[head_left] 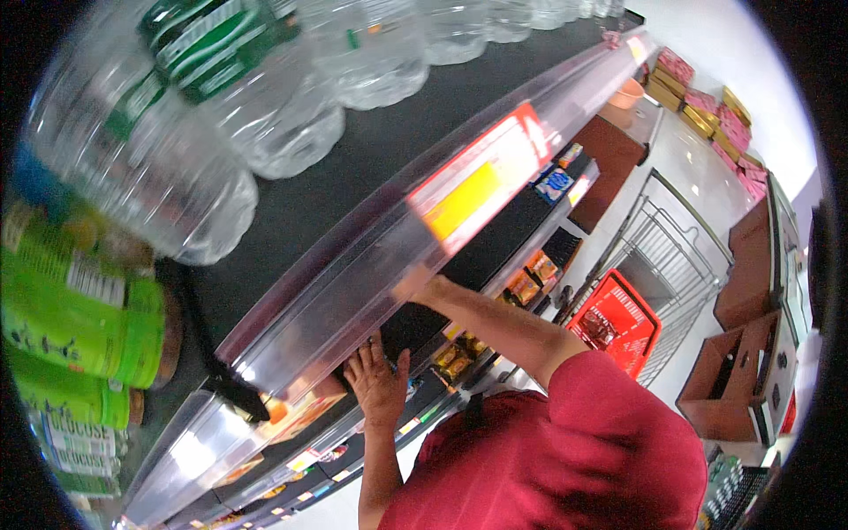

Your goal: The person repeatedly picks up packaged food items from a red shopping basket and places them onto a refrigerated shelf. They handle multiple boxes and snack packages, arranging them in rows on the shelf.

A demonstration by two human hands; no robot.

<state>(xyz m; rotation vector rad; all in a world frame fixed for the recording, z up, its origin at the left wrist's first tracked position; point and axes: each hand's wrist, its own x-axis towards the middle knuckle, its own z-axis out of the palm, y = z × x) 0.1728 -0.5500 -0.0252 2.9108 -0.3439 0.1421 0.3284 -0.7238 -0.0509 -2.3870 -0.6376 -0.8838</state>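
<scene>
My left hand point(379, 381) is spread, back upward, with its fingertips at the underside of the upper shelf's clear plastic front strip point(318, 324). I see nothing held in it. A printed carton point(311, 404) sits on the shelf below, just beside those fingers. My right hand point(416, 283) reaches in at the same strip, below a red-edged price card point(483, 179). Its fingers are blurred and partly hidden, so whether it grips anything is unclear. Large clear plastic bottles point(218, 218), some with green labels, stand on the black upper shelf point(371, 146).
Green packs point(73, 318) fill the shelf's near left end. Lower shelves carry small orange packets point(523, 285). Behind me, a wire shopping cart point(689, 265) stands with a red basket point(636, 311) in it. Brown cabinets point(725, 384) and stacked pink and gold boxes point(702, 106) lie beyond.
</scene>
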